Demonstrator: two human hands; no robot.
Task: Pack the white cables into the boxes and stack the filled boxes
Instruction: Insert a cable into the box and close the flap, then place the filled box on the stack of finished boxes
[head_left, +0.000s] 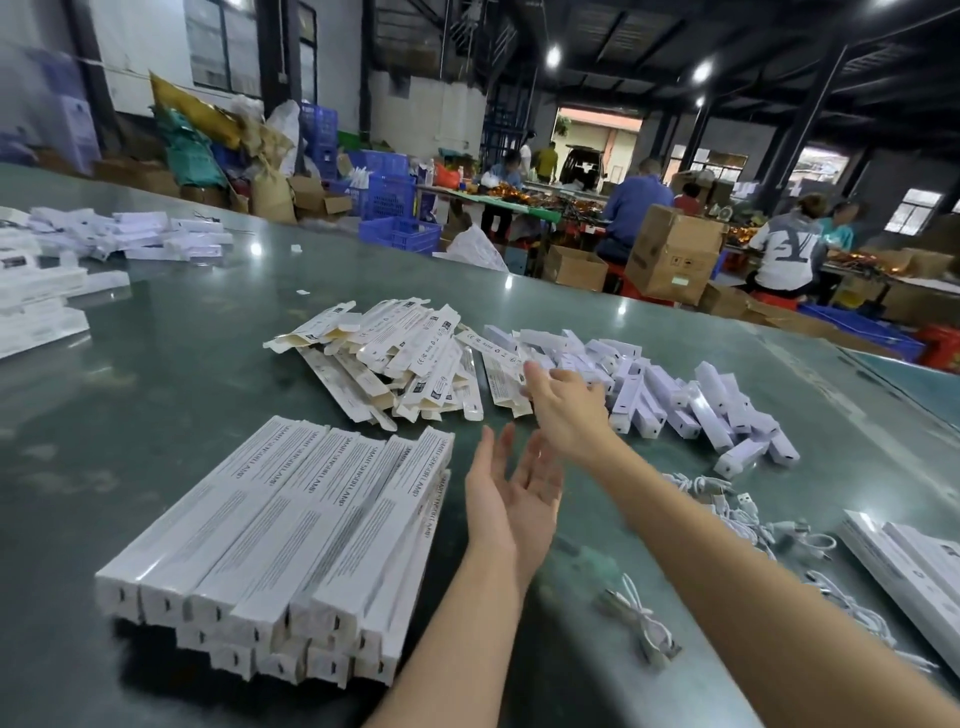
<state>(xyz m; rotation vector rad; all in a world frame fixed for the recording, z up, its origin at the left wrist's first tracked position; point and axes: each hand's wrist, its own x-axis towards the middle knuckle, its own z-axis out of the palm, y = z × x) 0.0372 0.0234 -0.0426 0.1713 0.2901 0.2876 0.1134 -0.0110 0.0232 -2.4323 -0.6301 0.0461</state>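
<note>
The bench (208, 332) has a smooth, glossy green top that mirrors the ceiling lamps. The stacked boxes (291, 525) are white printed card with a slight sheen; the open boxes (400, 358) show matt cream card inside. The white cables (644, 618) look like smooth plastic. Behind stand brown corrugated cartons (670, 254) and blue plastic crates (389, 192).

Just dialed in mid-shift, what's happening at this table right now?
A person is packing at a green table. The right hand reaches with straight fingers toward the pile of open boxes and holds nothing. The left hand hovers open, palm turned inward, beside the stack of closed boxes, which lies two layers deep near the person. Loose white cables lie to the right, next to a heap of small white boxes. Neither hand has a cable or box at this moment.
</note>
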